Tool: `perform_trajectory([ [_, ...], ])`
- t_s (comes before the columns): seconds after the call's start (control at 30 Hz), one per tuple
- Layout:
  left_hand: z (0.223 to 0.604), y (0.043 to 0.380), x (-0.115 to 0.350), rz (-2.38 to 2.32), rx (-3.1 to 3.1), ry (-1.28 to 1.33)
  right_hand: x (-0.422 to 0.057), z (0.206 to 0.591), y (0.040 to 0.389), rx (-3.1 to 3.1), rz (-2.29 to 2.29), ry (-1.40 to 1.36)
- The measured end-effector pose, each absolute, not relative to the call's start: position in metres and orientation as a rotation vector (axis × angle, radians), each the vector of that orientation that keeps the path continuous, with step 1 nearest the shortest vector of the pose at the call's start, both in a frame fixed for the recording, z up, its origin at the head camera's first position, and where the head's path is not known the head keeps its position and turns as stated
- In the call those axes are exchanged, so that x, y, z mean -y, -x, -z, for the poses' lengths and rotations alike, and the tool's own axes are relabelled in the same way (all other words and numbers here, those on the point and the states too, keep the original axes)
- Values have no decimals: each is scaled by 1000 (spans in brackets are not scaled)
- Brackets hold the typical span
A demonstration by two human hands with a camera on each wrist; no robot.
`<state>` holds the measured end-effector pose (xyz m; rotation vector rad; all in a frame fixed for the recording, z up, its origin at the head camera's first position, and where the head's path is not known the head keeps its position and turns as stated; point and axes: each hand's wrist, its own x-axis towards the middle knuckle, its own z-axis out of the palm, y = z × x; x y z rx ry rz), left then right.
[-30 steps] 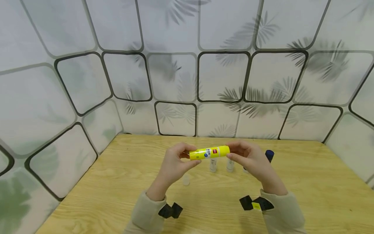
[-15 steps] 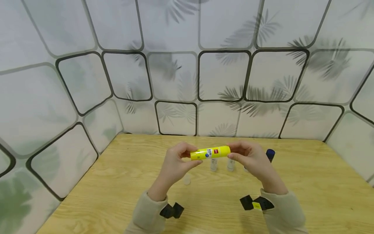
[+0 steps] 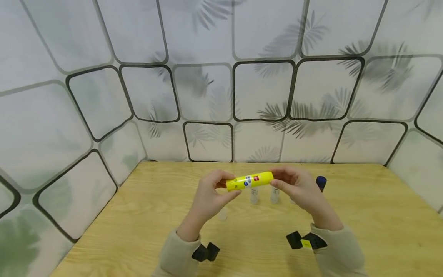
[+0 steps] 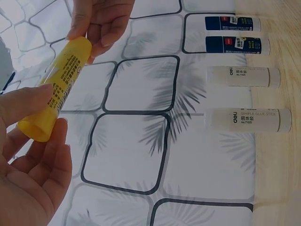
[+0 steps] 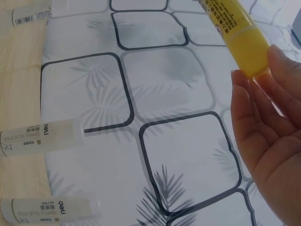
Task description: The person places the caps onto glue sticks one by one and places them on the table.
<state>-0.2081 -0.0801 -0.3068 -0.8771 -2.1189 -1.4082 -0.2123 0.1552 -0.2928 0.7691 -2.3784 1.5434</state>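
Note:
A yellow glue stick (image 3: 250, 181) is held level above the table between both hands, its printed label turned to the head camera. My left hand (image 3: 212, 194) pinches its left end between thumb and fingers. At the other end, the capped one, my right hand (image 3: 300, 191) grips with thumb and fingertips. The cap is on the stick in the right wrist view, where the yellow cap (image 5: 250, 52) sits against the right fingertips. Behind the hands stand white glue sticks (image 4: 249, 120) and two dark blue ones (image 4: 238, 45), partly hidden in the head view.
The wooden table (image 3: 145, 227) meets a patterned curtain (image 3: 207, 96) at its back and left. One dark blue cap (image 3: 321, 181) shows past the right hand. A pale translucent piece (image 3: 223, 214) stands near the left wrist. Black straps with small squares (image 3: 205, 252) sit at both cuffs.
Both hands keep the same hold on the yellow glue stick. Everything shifts only a few pixels as the head view moves slightly.

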Motion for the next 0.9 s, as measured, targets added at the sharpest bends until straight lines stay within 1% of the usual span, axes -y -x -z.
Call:
perform_trajectory([
  [0.23, 306, 207, 79, 1311, 2166, 874, -155, 291, 210, 2373, -1526, -775],
  [0.9, 306, 206, 76, 1272, 2182, 881, -157, 287, 207, 2381, -1530, -788],
])
